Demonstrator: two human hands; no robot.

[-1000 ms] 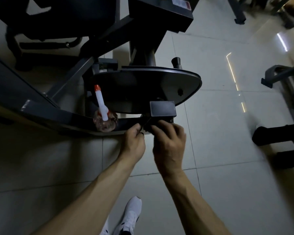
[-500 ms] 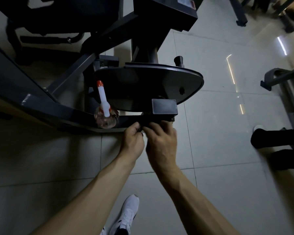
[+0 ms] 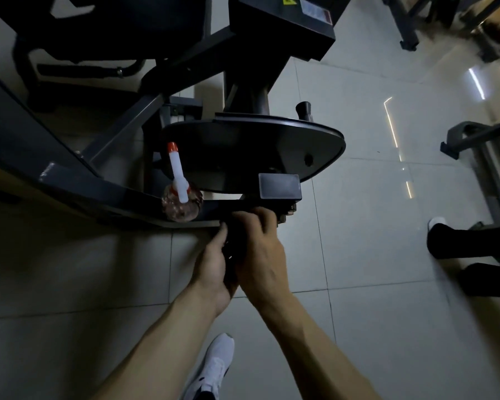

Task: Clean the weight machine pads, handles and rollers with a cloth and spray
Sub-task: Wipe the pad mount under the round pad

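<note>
The weight machine's dark rounded plate [image 3: 251, 157] hangs over the floor, with a square black block [image 3: 279, 186] at its near edge. Just below that block, my left hand [image 3: 212, 267] and my right hand [image 3: 261, 249] grip a dark cloth [image 3: 232, 246] between them, pressed against a dark machine part that the hands mostly hide. A clear spray bottle [image 3: 179, 186] with a white nozzle and red tip stands upright on the grey frame beam [image 3: 98, 192], left of my hands.
My white shoe [image 3: 214, 368] stands on the tiled floor [image 3: 373, 226]. Another person's dark leg and white shoe [image 3: 445, 238] are at the right, beside a second machine's frame [image 3: 474, 137]. A black knob [image 3: 304, 108] sticks up behind the plate.
Both hands have slid down and toward me from under the square block, closing together around the dark cloth. The spray bottle has not moved.
</note>
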